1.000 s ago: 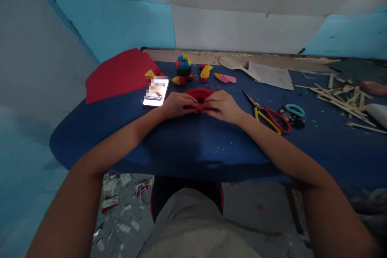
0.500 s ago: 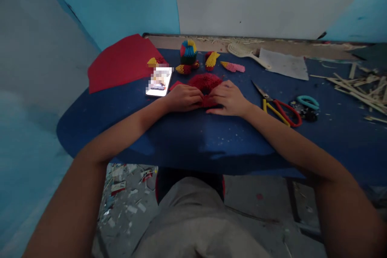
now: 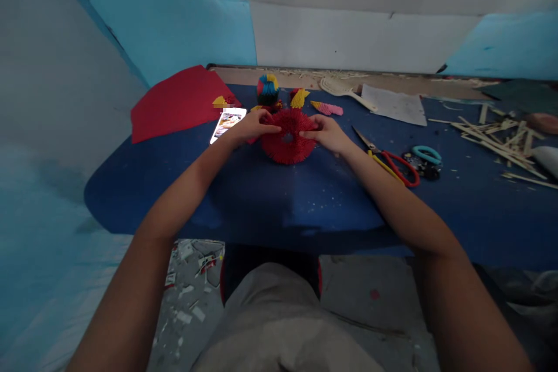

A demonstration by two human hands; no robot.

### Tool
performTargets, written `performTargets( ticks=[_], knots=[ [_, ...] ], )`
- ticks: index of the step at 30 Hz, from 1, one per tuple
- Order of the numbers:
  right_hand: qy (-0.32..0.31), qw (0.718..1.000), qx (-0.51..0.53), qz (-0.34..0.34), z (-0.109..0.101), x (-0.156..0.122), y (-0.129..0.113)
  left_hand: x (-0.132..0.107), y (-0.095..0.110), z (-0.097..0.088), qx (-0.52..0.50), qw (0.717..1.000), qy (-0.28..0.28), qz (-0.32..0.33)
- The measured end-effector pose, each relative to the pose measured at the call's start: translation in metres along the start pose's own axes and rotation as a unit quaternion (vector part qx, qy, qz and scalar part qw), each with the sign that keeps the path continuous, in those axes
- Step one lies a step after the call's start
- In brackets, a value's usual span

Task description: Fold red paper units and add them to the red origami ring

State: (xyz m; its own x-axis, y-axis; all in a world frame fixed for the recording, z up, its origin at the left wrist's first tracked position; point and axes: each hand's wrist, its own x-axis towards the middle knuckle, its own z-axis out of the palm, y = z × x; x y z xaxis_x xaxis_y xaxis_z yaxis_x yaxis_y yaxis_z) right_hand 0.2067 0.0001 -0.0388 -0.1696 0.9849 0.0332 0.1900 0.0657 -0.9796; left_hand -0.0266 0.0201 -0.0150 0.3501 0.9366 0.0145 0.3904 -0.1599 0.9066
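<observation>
Between my two hands is a round red ring of folded paper pieces [image 3: 288,152], spiky at its rim and with a small hole in the middle. My left hand [image 3: 257,124] grips its upper left side, thumb on the top face. On the opposite side my right hand [image 3: 326,132] pinches the edge, its thumb also on top; the fingers beneath are hidden. A lit phone [image 3: 228,123] lies just left of my left hand. Behind the ring stand a multicoloured folded-paper piece [image 3: 267,88] and a yellow and red one [image 3: 299,97].
Right of my right hand lie scissors [image 3: 392,164] and a tool with turquoise handles [image 3: 426,154]. A pink and yellow paper piece [image 3: 326,108], a pale hairbrush [image 3: 344,89] and a white sheet [image 3: 394,103] lie further back. Red paper [image 3: 174,106] covers the left; pale strips [image 3: 501,139] are scattered right.
The red ring has come into fuller view, its round face and centre hole now showing. Both hands have shifted from its near edge to its sides. The camera view has tilted up slightly.
</observation>
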Motion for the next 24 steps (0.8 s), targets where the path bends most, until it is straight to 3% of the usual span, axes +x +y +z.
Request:
performTargets(
  ticks=[3, 5, 8, 16, 24],
  knots=[
    [-0.033, 0.999, 0.012, 0.002, 0.006, -0.007, -0.006, -0.009, 0.007, 0.008, -0.11, 0.992, -0.068, 0.01],
    [-0.065, 0.997, 0.0, -0.029, 0.008, -0.009, -0.007, -0.011, 0.008, 0.012, -0.114, 0.988, -0.1, 0.033],
    [-0.083, 0.993, -0.03, -0.08, 0.01, -0.008, -0.004, -0.009, 0.004, 0.013, -0.062, 0.993, -0.058, 0.079],
    [-0.034, 0.976, -0.158, -0.144, 0.009, 0.006, 0.014, 0.001, -0.012, 0.017, 0.036, 0.99, -0.002, 0.134],
    [-0.024, 0.971, -0.175, -0.158, 0.009, 0.009, 0.011, 0.0, -0.009, 0.018, 0.057, 0.993, 0.019, 0.099]
  ],
)
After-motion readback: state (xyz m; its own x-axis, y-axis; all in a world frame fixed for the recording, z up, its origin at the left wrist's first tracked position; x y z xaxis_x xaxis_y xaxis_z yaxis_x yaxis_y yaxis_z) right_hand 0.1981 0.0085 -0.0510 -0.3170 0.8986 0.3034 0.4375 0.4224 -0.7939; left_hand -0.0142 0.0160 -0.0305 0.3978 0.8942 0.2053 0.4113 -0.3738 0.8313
